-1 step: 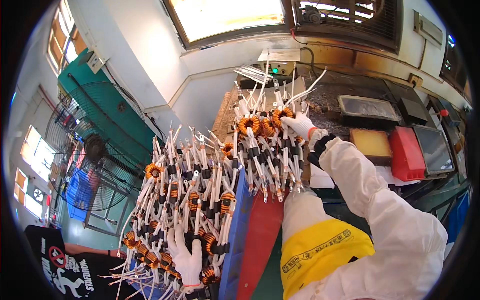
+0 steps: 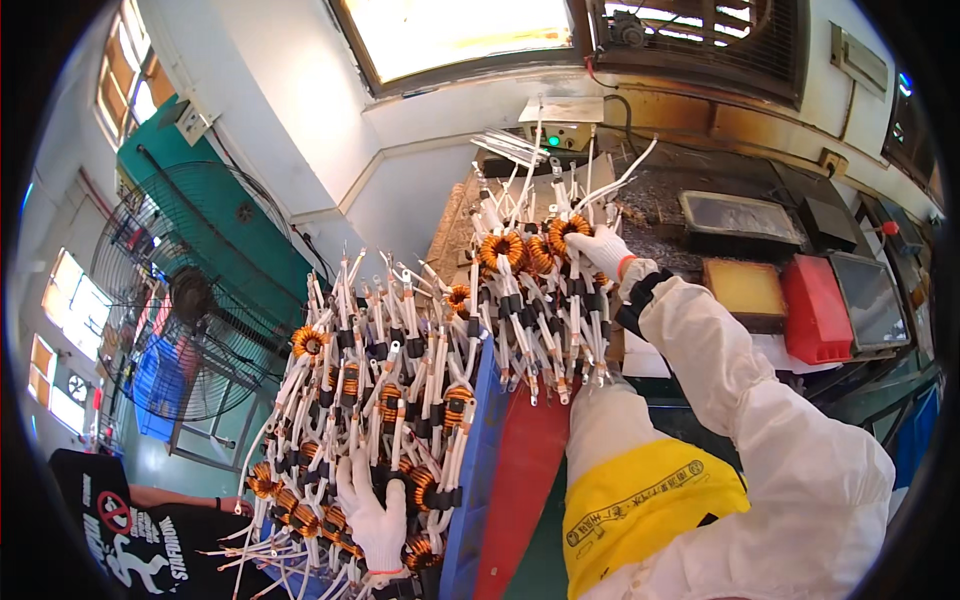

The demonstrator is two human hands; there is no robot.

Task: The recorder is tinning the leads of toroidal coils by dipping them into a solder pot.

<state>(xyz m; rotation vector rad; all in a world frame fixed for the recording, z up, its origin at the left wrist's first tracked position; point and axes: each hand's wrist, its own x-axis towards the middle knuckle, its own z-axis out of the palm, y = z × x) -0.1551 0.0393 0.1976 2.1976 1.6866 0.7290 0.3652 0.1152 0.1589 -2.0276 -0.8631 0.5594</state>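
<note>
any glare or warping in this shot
Head view: the window at the top is washed out to white; head view: the wall ledge looks bowed by the lens; head view: the right hand and copper coils look fairly sharp.

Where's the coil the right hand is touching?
Head view, upper middle: the coil is against the right hand, with another coil close on its left.

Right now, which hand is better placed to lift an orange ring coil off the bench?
Probably the right hand: it touches an orange wire-wound ring coil there; the left hand rests on the nearer coil pile.
</note>
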